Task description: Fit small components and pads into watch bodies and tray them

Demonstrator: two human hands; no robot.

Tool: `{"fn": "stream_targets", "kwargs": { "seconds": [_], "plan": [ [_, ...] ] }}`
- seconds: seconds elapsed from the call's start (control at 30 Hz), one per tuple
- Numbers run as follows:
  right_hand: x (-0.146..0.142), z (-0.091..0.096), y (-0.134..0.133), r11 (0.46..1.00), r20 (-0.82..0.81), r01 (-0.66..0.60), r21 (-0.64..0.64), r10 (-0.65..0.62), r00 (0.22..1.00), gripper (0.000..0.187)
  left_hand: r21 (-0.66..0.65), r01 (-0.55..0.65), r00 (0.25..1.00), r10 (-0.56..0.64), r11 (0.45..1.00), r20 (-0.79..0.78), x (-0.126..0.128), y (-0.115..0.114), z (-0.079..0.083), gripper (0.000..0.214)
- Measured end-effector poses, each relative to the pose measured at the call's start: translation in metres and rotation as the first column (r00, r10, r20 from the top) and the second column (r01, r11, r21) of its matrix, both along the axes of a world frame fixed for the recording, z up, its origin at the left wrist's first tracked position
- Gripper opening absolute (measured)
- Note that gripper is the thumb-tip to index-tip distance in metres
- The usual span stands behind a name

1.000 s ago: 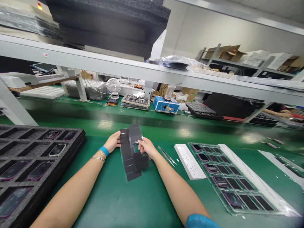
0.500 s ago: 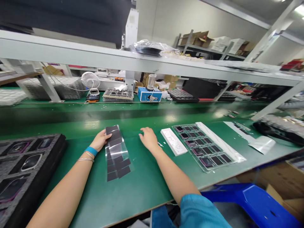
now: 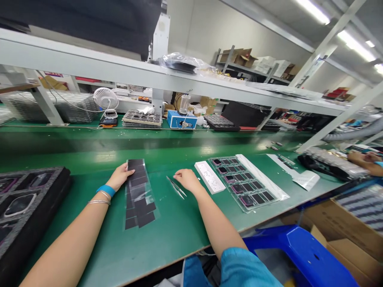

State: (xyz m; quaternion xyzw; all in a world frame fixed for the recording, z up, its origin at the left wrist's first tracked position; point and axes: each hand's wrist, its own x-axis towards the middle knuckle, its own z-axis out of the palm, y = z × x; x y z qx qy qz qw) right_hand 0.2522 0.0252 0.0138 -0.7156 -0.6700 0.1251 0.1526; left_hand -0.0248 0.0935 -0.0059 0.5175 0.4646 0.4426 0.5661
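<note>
Green counter [image 3: 179,223]: black foam tray [image 3: 60,175] at left w/ glossy dark oval parts [image 3: 19,204] in pockets; clear plastic tray [image 3: 229,190] at right w/ small dark square chips [image 3: 253,197]. Btwn them lies the clear film sheet of black rectangular pads [image 3: 138,195], left hand [image 3: 118,176] flat on its far end; right hand [image 3: 187,178] palm-down, loosely open, empty, fingertips beside thin metal tweezers [image 3: 176,187]. Best to pin film flat, I'd judge.

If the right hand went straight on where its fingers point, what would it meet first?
Most likely the tweezers, lying just beyond the fingertips of the right hand on the green table; past them lies the clear sheet of black patches.
</note>
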Motion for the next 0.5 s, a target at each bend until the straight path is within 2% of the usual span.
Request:
{"fn": "stream_targets", "kwargs": {
  "seconds": [0.13,0.23,0.3,0.37,0.5],
  "plan": [
    [0.042,0.017,-0.006,0.987,0.147,0.159,0.034,-0.162,0.976,0.029,0.011,-0.021,1.0,0.021,1.0,-0.021,0.001,0.0,0.001,0.042],
    [0.067,0.02,-0.01,0.97,0.247,0.243,-0.011,-0.233,0.941,0.021,0.017,-0.05,0.997,0.051,0.999,-0.062,0.002,0.0,0.002,0.039],
    [0.075,0.018,-0.012,0.959,0.296,0.278,-0.052,-0.251,0.922,0.011,0.007,-0.051,0.996,0.051,0.999,-0.071,0.002,-0.001,0.004,0.039],
    [0.076,0.016,-0.012,0.951,0.334,0.295,-0.096,-0.248,0.909,0.009,-0.007,-0.048,0.997,0.048,0.999,-0.061,0.003,-0.002,0.005,0.039],
    [0.073,0.012,-0.009,0.94,0.394,0.307,-0.149,-0.229,0.89,0.024,-0.018,-0.064,0.997,0.063,0.998,-0.039,0.005,-0.004,0.009,0.037]
  ]
}}
